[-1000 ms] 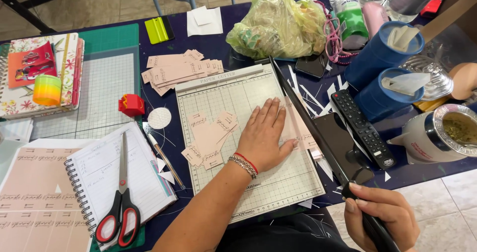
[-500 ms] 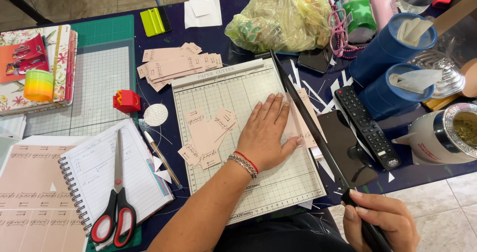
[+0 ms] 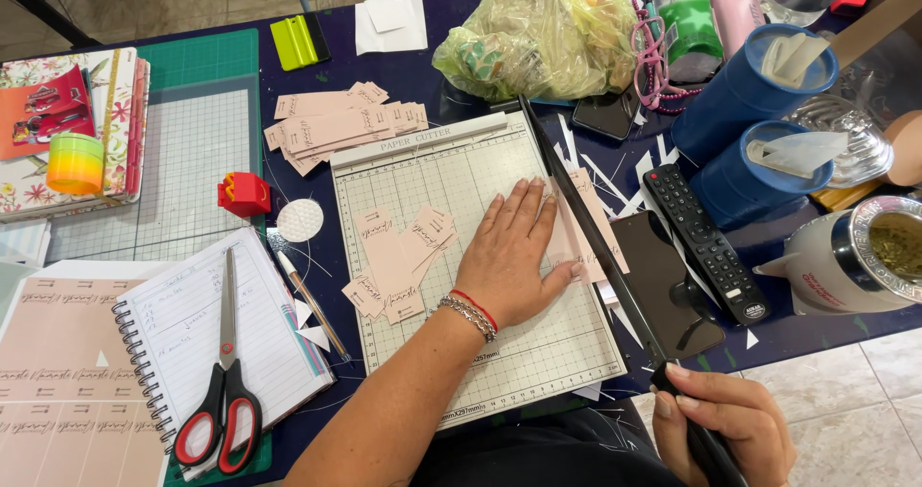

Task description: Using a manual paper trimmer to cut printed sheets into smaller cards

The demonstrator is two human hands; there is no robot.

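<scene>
Cluttered dark table around you, your left hand (image 3: 514,261) lay flat, fingers together, pinning the pink paper (image 3: 576,232) at the trimmer's three o'clock edge, while your right hand (image 3: 725,425) gripped the blade handle (image 3: 706,439); best kept fingertips off the blade line.

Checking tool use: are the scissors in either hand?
No: the scissors lie on the spiral notebook, away from both hands.

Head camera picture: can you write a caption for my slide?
Left hand presses pink paper flat on a paper trimmer while right hand grips its blade handle.
</scene>
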